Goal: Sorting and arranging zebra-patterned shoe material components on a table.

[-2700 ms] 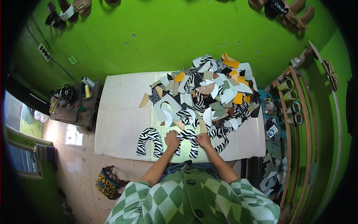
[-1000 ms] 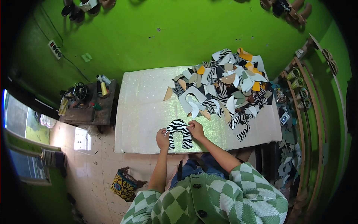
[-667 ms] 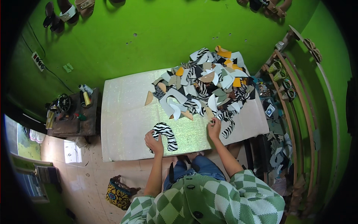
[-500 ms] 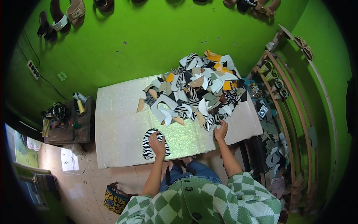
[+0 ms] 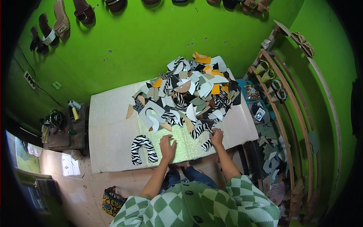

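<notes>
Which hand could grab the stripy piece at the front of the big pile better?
Probably the right hand: it's right at that stripy piece. The left hand is farther off, apart from it.

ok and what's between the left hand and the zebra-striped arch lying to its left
In the head view, only a narrow bare strip of the pale tabletop lies between the left hand and the zebra-striped arch.

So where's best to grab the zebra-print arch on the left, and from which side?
Probably pinch the zebra-print arch by its right leg, coming from the near side: both legs point toward the near edge of the table, and the gap between leaves room for a thumb.
</notes>
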The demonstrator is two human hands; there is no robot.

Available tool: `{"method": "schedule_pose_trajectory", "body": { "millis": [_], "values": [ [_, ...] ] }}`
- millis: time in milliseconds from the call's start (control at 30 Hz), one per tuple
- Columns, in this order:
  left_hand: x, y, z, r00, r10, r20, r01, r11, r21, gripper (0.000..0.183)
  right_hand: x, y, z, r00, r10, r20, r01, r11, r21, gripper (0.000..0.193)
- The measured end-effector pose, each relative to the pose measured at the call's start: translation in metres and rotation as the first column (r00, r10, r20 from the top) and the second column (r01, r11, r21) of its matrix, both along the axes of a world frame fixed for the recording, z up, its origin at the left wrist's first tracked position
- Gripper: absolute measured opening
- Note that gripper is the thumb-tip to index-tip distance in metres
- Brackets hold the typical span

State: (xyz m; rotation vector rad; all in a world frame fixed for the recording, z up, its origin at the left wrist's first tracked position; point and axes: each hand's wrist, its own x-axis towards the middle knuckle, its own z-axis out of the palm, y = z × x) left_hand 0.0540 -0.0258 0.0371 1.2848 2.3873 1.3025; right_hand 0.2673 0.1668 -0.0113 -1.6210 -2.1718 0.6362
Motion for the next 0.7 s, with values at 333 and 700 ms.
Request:
{"method": "schedule_pose_trajectory", "body": {
  "millis": [333, 700],
  "values": [
    [0.020, 0.001, -0.024, 0.914, -0.276, 0.296, 0.329, 0.933, -0.146, 0.056, -0.021, -0.045, 0.008, 0.838, 0.455, -0.301, -0.457, 0.887, 0.068, 0.031],
    [-0.009, -0.036, -0.031, 0.988, 0.020, 0.154, 0.023, 0.963, -0.269, 0.045, -0.110, -0.057, 0.018, 0.723, 0.679, -0.128, -0.680, 0.732, 0.048, 0.031]
  ]
}}
